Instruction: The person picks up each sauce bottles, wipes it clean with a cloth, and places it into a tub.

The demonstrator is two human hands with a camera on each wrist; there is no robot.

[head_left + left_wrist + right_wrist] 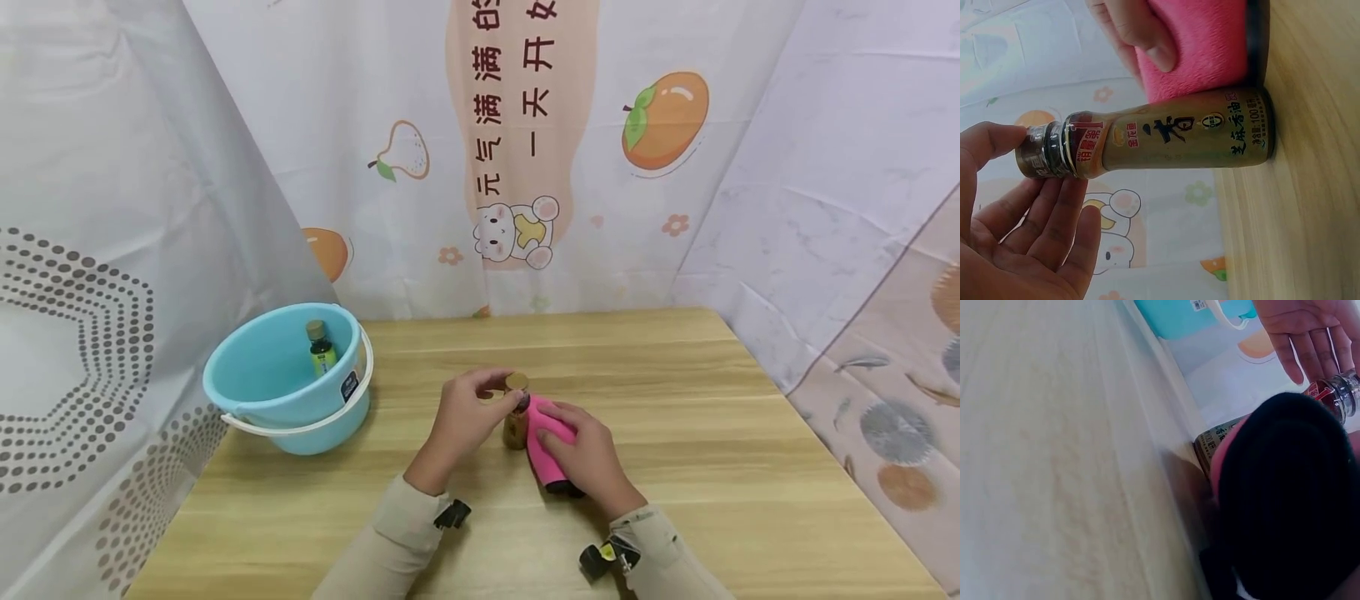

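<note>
An upright sesame oil bottle [515,429] stands on the wooden table between the two hands. In the left wrist view the bottle [1179,139] shows its label and a brown cap [1032,160]. My left hand [467,408] pinches the bottle at its cap and neck, thumb on one side and fingers on the other. Against the bottle's right side, my right hand [588,450] holds a folded, fuzzy pink cloth [542,442] with a black end. That black end [1291,494] fills much of the right wrist view and covers most of the bottle there.
A light blue bucket [262,411] with a white handle stands on the table's left side. Inside it leans a small bottle [323,354] with a yellow-green label. Printed curtains [405,242] hang behind the table [735,433] and along both sides.
</note>
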